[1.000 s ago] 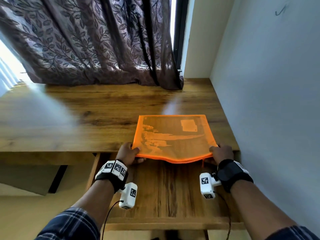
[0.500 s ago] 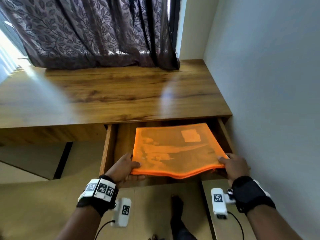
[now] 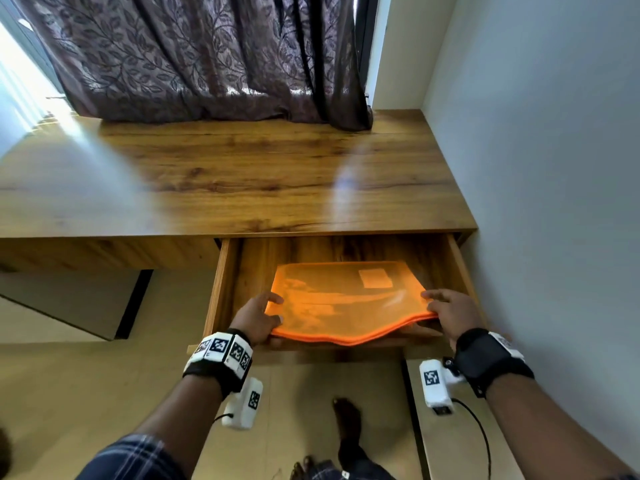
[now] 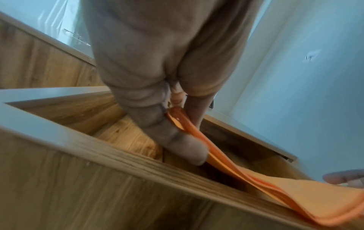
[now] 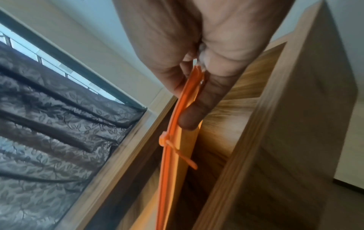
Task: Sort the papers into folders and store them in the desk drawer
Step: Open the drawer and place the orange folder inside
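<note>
Translucent orange folders [image 3: 346, 303] with papers inside hang inside the open wooden drawer [image 3: 221, 282] under the desk top. My left hand [image 3: 258, 315] pinches their near left corner, thumb on top. My right hand [image 3: 446, 310] pinches the near right corner. The near edge sags in the middle, just above the drawer's front. In the left wrist view the folders [image 4: 256, 183] run from my thumb toward the right hand. In the right wrist view the folders' edge [image 5: 177, 124], with a zip pull, sits between my thumb and fingers above the drawer bottom [image 5: 232, 109].
The wooden desk top [image 3: 242, 181] runs behind the drawer, with a dark patterned curtain [image 3: 207, 57] at its back. A grey wall [image 3: 554, 168] stands close on the right. Below lie the floor, a low wooden piece [image 3: 446, 441] by the wall, and my foot [image 3: 348, 420].
The folders came off the desk top and went down into the open drawer, both hands still gripping the near corners. My view has tilted downward.
</note>
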{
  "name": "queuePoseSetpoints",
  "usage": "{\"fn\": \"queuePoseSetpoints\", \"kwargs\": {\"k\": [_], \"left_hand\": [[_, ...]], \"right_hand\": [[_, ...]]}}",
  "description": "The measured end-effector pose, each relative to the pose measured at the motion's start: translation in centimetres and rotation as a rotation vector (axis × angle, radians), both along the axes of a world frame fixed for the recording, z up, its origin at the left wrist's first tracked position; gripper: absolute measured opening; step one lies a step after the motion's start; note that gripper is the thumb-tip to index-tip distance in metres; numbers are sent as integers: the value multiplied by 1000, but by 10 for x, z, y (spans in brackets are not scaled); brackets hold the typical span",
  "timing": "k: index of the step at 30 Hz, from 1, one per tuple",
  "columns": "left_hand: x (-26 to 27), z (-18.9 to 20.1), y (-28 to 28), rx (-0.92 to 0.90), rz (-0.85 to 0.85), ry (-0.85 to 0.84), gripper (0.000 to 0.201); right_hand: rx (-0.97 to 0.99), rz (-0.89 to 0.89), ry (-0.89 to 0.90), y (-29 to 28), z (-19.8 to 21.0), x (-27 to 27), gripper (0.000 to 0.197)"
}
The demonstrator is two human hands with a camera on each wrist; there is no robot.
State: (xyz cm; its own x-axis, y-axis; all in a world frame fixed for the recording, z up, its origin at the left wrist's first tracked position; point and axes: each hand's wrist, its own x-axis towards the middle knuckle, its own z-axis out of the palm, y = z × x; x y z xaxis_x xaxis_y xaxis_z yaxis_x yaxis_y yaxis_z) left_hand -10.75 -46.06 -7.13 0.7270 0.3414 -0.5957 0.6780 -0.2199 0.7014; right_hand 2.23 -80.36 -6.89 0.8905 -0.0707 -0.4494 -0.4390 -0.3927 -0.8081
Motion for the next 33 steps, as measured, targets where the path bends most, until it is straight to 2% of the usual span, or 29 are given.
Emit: {"fn": "queuePoseSetpoints", "kwargs": {"k": [3, 7, 10, 14, 19, 22, 25, 28, 33], "left_hand": [[18, -3, 3, 234, -145, 82, 18], [36, -6, 5, 280, -255, 236, 29], [44, -14, 2, 223, -291, 319, 36], [52, -16, 0, 270, -350, 332, 31], [51, -5, 2, 546, -497, 422, 39], [52, 3, -3, 545, -595, 318, 44], [52, 7, -27, 421, -816, 161, 42], [48, 10, -62, 317, -1025, 21, 41], [40, 1, -86, 474, -1128, -62, 40]], "right_hand": [[-39, 143, 43, 9, 2, 19, 16], [-166, 277, 96, 17, -8, 34, 17], [-166, 276, 172, 17, -18, 41, 21], [-206, 313, 232, 18, -25, 43, 24], [-345, 273, 233, 12, -30, 46, 33], [-373, 351, 191, 11, -28, 37, 38], [-330, 602, 118, 21, -19, 19, 22], [-316, 867, 108, 34, -16, 4, 19], [-222, 1038, 131, 43, -11, 2, 25]]}}
